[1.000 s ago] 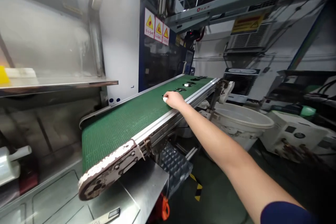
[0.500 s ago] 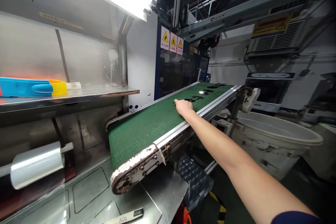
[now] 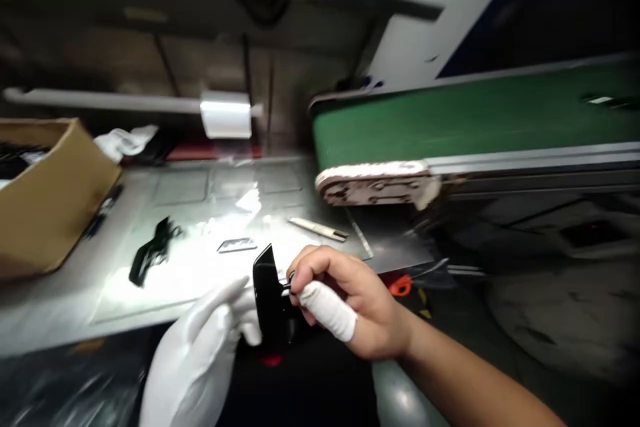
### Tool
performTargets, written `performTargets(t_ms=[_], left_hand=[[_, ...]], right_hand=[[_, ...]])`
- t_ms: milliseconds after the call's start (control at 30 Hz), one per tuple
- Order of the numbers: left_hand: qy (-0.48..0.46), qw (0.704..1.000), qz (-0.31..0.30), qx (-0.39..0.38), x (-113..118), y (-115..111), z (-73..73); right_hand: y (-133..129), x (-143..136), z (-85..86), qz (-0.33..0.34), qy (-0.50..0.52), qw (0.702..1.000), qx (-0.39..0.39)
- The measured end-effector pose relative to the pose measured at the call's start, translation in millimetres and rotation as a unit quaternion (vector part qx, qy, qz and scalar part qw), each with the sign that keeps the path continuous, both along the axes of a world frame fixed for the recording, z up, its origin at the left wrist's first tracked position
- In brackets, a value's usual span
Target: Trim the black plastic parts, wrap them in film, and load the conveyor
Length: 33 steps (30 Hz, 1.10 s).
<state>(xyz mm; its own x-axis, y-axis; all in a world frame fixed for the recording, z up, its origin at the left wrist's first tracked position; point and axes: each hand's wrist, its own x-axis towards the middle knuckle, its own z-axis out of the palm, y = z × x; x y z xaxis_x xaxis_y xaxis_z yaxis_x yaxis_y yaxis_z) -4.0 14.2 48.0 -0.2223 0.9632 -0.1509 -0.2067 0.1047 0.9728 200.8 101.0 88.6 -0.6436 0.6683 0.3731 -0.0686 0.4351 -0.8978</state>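
Observation:
My right hand point(image 3: 357, 303), its thumb wrapped in white, pinches a thin stem of a glossy black plastic part point(image 3: 267, 293) above the front edge of the table. The part has a broad flat face, held roughly upright. Close on its left is my left hand point(image 3: 205, 340) in a white glove, fingers stretched out and apart; whether the fingertips touch the part I cannot tell. Another black plastic part point(image 3: 153, 250) lies on the table point(image 3: 125, 307) to the left. A small flat dark-rimmed piece point(image 3: 237, 245) and a pale, slim cutter-like tool point(image 3: 318, 229) lie farther back.
A cardboard box point(image 3: 60, 200) with dark items stands at the left. The green conveyor belt point(image 3: 450, 113) reaches over the table from the right, a black piece point(image 3: 607, 101) on it. A white roll point(image 3: 226, 115) hangs at the back. An orange handle point(image 3: 400, 285) shows below the table's right edge.
My view has swung left and down to the table. My right hand has come back from the belt and now holds a black part. My gloved left hand has come into view.

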Motion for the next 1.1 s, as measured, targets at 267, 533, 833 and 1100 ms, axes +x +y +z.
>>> performTargets(t_ms=[267,533,833,1100], left_hand=[[-0.185,0.977,-0.099,-0.042,-14,-11,-17.0],[-0.140,0.975,-0.134,-0.110,-16,-16,-33.9],[-0.133,0.977,-0.123,-0.116,-8,-6,-36.0],[-0.131,0.977,-0.097,-0.137,-10,-9,-40.4]], right_hand=[[-28,-29,-58.7,0.021,0.013,0.992,-0.127],[-34,-21,-71.7,-0.003,0.000,0.989,-0.147],[-37,-18,-86.5,-0.018,0.034,0.966,-0.254],[-40,-21,-94.9,-0.035,0.044,0.951,-0.305]])
